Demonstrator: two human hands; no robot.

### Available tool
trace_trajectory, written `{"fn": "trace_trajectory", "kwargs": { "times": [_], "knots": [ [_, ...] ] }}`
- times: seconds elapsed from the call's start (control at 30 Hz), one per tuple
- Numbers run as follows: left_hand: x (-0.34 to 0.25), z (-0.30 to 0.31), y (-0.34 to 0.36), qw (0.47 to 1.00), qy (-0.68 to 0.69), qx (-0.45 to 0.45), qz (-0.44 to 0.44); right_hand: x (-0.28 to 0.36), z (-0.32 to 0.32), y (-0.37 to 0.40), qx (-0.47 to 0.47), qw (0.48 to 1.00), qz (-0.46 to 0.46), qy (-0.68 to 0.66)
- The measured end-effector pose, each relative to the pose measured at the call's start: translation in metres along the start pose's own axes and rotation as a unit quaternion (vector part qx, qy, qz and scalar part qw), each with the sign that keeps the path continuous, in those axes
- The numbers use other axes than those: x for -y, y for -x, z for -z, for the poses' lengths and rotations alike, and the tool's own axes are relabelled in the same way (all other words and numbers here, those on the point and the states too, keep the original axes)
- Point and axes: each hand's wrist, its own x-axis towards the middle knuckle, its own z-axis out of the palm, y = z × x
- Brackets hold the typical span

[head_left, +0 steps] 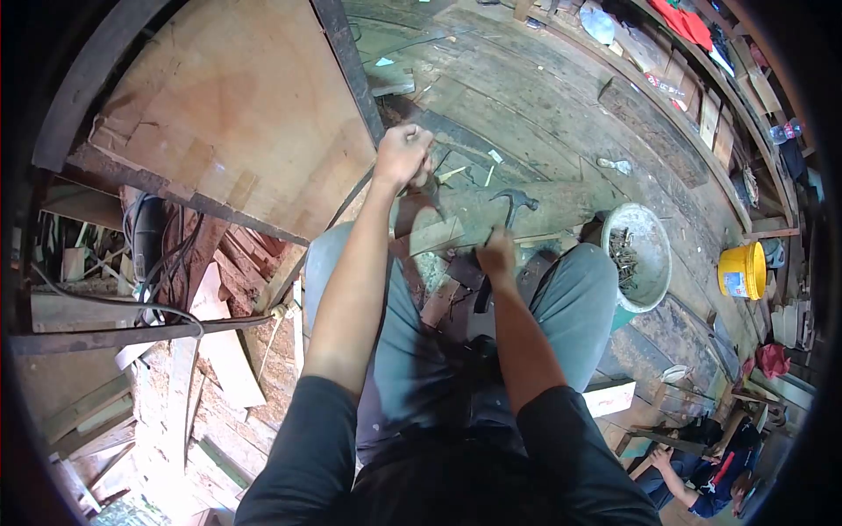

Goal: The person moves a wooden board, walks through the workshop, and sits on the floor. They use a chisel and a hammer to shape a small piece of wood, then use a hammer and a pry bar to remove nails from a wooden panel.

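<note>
metal hammer [517, 202] gripped in right hand [497, 255] — curled left hand [404, 157] closed, apart from it

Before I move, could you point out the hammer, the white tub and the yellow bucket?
Hammer [524, 203]: head camera view; on the metal head.
White tub [652, 263]: head camera view; on the bare inner wall.
Yellow bucket [741, 263]: head camera view; on the side, above the label.

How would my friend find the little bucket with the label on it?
On the wooden floor, find the wide, pale tub beside the person's right knee. Farther right is a smaller bucket with a label. Unlike the tub, it's bright yellow.
</note>
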Motion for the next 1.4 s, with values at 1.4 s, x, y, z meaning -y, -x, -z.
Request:
{"fn": "trace_trajectory", "kwargs": {
  "times": [1.4],
  "knots": [
    [-0.019,-0.034,0.0,0.967,-0.053,0.249,-0.013,0.109,0.247,0.019,-0.027,0.656,0.219,-0.722]
  ]
}}
